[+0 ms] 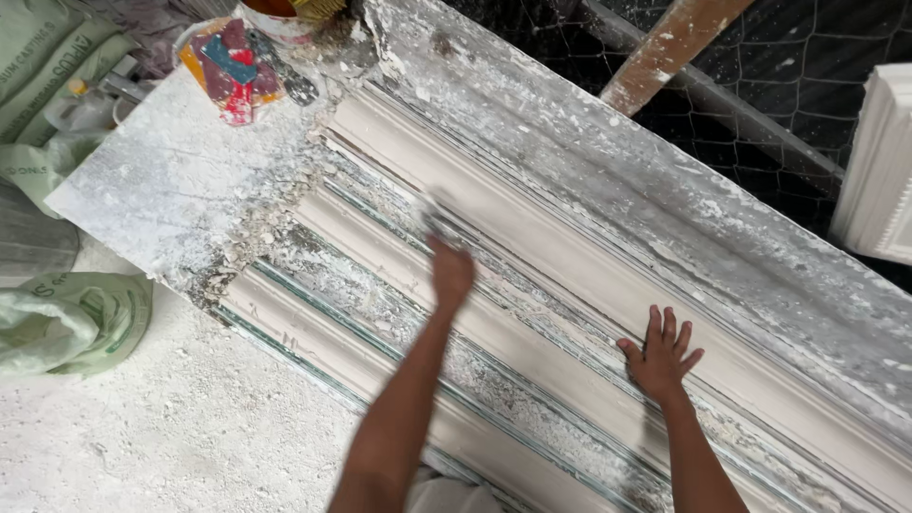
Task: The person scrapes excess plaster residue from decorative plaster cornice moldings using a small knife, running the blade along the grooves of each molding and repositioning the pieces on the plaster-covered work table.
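Left fingers (446,255) closed around a small flat tool (437,220) — blurred, likely a scraper or blade, exact kind not clear — with its working end pushed toward eleven o'clock along a groove. Left hand (451,274) set low over a plaster moulding (532,313), wrist in line with the strip, apparently so the tool can ride the channel without skipping sideways.

Right fingers (665,328) spread wide and flat, holding nothing, pressed onto the smooth face of the moulding at about four o'clock from the tool. Right hand (657,359) probably placed there as a brace — weight down on the strip to keep it steady against the push from the other side.

Moulding lying flat on the bench (171,180), several long pale ribs side by side with dusty green-edged gaps between. Long axis running diagonally, from ten o'clock at the upper left to four o'clock at the lower right, the far end pointing toward a paint-smeared lid (228,66) and a bucket (275,14) at the bench corner. Crumbs of plaster (256,237) heaped at the strips' upper end.

Outward again: green sacks (66,318) on the dusty floor (190,427) at nine o'clock, a wooden batten (665,47) over wire mesh (807,66) at one o'clock, a white ribbed casting (879,171) at three o'clock.
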Motion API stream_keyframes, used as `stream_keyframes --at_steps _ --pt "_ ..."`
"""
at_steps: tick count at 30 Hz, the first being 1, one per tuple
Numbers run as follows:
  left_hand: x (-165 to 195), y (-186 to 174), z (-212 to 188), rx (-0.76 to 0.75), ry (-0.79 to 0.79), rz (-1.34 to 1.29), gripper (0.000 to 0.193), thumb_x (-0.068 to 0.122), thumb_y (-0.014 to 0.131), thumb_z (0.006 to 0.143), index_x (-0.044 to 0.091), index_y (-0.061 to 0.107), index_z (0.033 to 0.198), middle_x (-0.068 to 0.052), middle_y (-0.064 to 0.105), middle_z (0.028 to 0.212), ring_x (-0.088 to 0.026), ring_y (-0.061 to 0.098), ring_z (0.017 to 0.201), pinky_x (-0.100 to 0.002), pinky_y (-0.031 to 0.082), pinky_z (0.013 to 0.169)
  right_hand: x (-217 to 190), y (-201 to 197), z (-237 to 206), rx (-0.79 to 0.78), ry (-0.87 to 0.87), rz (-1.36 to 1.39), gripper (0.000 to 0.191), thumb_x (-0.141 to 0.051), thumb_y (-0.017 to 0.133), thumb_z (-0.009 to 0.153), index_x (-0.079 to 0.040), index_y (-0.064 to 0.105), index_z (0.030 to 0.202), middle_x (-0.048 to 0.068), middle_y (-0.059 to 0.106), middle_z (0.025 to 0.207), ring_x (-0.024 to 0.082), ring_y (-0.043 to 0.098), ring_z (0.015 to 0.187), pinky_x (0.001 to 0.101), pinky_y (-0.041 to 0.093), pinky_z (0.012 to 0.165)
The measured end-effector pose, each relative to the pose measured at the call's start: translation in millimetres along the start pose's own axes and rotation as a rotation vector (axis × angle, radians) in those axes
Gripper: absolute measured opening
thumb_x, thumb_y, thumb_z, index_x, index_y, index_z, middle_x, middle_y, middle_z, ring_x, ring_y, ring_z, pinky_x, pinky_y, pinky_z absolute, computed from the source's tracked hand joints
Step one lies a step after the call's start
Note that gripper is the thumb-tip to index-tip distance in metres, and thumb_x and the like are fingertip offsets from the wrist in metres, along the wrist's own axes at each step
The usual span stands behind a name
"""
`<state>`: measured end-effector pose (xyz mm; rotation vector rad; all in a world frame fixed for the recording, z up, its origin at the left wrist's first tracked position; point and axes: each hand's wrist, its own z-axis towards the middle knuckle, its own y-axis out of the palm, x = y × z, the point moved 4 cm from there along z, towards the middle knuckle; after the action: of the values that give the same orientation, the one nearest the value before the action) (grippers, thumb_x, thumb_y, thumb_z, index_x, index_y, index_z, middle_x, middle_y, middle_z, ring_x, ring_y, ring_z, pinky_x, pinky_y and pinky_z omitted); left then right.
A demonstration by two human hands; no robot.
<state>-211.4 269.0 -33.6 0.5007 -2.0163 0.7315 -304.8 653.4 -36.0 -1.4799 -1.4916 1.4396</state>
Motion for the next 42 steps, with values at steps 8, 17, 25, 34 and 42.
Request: stream_keyframes --at_steps 8,17,25,34,42 --pt "-10 -19 27 0.137 0.210 0.201 0.088 0.014 0.056 0.094 -0.017 0.001 0.155 -0.038 0.069 0.101 -0.047 0.069 0.092 -0.053 0.056 0.083 -1 6 -2 0.003 0.013 -0.037 0.098 -0.074 0.047 0.087 -0.023 0.015 0.163 0.009 0.003 0.173 0.040 -0.012 0.157 0.0742 -0.011 0.114" --pt "24 -87 62 0.266 0.318 0.211 0.082 0.012 0.053 0.091 -0.014 0.008 0.154 -0.038 0.068 0.105 -0.045 0.070 0.086 -0.053 0.058 0.079 7 11 3 0.017 0.020 -0.040 0.097 -0.071 0.050 0.085 -0.023 0.015 0.162 0.009 0.003 0.172 0.039 -0.014 0.157 0.0731 -0.013 0.113" --pt "9 -126 105 0.236 0.057 0.169 0.078 0.018 0.049 0.093 -0.006 0.014 0.158 -0.038 0.065 0.121 -0.050 0.069 0.106 -0.053 0.056 0.095 10 14 1 0.020 0.008 -0.054 0.096 -0.073 0.048 0.086 -0.024 0.015 0.162 0.009 0.003 0.172 0.039 -0.012 0.157 0.0727 -0.013 0.114" --pt "20 -159 135 0.202 0.004 0.152 0.078 0.014 0.051 0.090 -0.006 0.019 0.158 -0.039 0.061 0.131 -0.049 0.067 0.115 -0.049 0.053 0.104 11 12 3 -0.003 0.022 -0.071 0.098 -0.078 0.044 0.086 -0.025 0.013 0.162 0.009 0.003 0.171 0.039 -0.013 0.156 0.0719 -0.013 0.114" --pt "10 -164 131 0.127 -0.106 -0.068 0.063 0.015 0.042 0.096 0.005 0.022 0.155 -0.027 0.063 0.113 -0.048 0.069 0.093 -0.058 0.055 0.080 6 3 -1 0.020 0.030 -0.062 0.095 -0.078 0.043 0.087 -0.028 0.015 0.163 0.006 0.004 0.173 0.037 -0.010 0.158 0.0722 -0.010 0.116"
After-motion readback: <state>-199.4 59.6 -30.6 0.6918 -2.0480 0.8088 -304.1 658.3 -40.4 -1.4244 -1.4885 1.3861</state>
